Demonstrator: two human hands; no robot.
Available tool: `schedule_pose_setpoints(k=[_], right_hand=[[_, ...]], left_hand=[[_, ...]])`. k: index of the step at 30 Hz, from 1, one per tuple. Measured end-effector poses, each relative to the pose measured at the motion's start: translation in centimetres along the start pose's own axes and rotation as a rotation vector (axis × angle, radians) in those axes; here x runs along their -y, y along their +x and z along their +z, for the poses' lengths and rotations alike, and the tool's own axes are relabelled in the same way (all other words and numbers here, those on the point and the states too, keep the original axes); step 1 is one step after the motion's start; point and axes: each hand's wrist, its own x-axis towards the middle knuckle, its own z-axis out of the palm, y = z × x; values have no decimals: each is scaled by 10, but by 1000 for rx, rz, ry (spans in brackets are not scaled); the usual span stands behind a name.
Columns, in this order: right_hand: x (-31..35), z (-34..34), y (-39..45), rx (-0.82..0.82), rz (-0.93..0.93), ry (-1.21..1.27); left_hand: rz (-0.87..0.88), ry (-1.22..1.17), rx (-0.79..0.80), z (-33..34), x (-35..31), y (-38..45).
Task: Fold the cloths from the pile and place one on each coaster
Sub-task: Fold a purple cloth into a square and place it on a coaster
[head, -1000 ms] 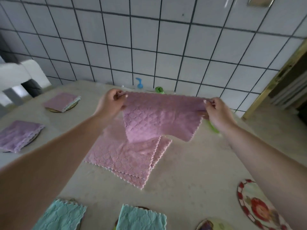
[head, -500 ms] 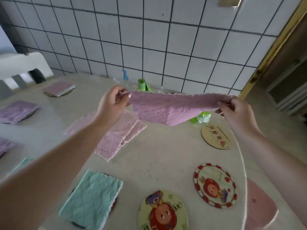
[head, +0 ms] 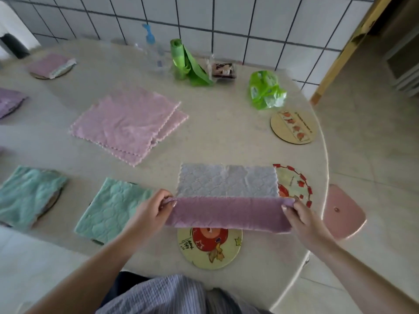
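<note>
A pink cloth lies on the table near the front, its far half flat with the pale grey underside up. My left hand and my right hand each pinch a near corner, lifted and turned over towards the far edge. The cloth partly covers a yellow coaster with a red figure and a red-rimmed coaster. The pile of pink cloths lies flat at the table's middle left. A wooden coaster sits bare at the right.
Two folded teal cloths cover coasters at front left. Folded pink cloths rest on coasters at far left. Green bags and a spray bottle stand by the tiled wall. A pink stool stands right of the table.
Both hands have brought the pink cloth down from the air onto the table at the front right. My view has tilted down.
</note>
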Motion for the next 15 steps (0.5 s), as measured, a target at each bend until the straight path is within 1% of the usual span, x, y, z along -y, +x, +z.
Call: schedule_pose_setpoints(k=[4,8,11,15], right_hand=[[-9,5,13,41,61,-77],[-7,4,42,-46,84,-61],[-2,3,64,-96,111,-83],[1,6,88,-101,169,-89]], left_hand=[[-61,20,-1,10,4,8],[-172,-134,-38,11,2,39],[-270,-273,-31,13,-1,62],[-301,-297,-36,18,-2,90]])
